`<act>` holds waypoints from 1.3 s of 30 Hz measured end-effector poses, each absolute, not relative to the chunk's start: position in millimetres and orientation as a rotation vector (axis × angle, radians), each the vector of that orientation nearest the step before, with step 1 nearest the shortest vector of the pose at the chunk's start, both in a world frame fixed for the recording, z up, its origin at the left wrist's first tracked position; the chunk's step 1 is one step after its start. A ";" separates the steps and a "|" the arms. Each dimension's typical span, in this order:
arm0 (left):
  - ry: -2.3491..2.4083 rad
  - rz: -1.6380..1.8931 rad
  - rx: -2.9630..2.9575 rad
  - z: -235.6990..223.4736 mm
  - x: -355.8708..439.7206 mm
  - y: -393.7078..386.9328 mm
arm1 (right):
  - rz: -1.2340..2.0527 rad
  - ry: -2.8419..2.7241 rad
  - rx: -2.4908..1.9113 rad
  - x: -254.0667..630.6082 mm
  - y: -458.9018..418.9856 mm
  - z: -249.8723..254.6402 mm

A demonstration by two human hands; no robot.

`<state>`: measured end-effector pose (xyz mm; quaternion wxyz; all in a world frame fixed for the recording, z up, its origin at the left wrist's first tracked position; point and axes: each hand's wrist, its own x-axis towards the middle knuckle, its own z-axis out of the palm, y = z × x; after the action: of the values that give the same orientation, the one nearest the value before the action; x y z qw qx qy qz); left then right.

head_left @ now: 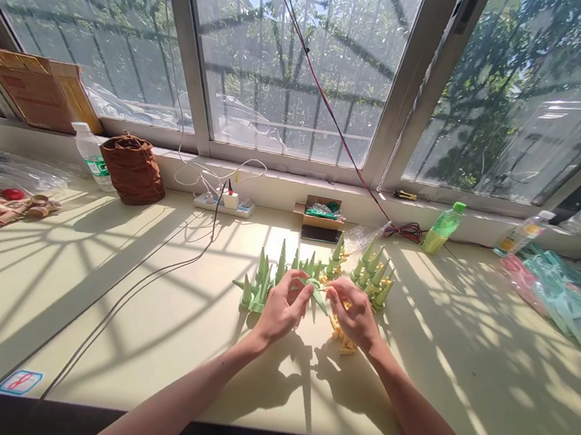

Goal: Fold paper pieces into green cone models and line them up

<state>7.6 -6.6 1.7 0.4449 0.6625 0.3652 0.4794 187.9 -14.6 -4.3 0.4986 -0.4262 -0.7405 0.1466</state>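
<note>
My left hand [287,303] is closed round a green pointed cone [319,298], whose tip slants down to the right. Beside it my right hand [353,311] makes a pinch close to the cone; what sits between its fingertips is too small to make out. Several green cones [263,282] stand upright on the table just left of and behind my left hand. More green cones [370,265], some with small yellow pieces on them, stand behind my right hand. A heap of small yellow pieces [345,340] lies under my right hand, partly hidden by it.
Behind the cones are a small open cardboard box [324,208] and a dark phone [321,234]. A power strip [224,204] with cables lies further left, near a brown bag [133,170]. At the right stand a green-capped bottle [443,228] and plastic packs [569,297].
</note>
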 end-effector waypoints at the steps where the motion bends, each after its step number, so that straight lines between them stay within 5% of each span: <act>1: 0.904 1.179 1.653 2.0 7.4 -6.7 | 0.361 -1.790 -1.039 188.0 -14.5 -4.5; 22: 0.905 1.254 2.141 -8.5 3.1 -0.2 | 0.642 -1.773 -1.219 185.3 -13.6 1.8; 39: 0.809 1.069 1.447 -3.9 3.9 0.0 | 0.353 -1.827 -0.996 188.1 -15.8 -4.3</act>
<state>3.9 0.0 -3.9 0.5516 0.6118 0.3420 0.4521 188.1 -15.8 -4.3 0.4929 -0.4105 -0.7532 0.1457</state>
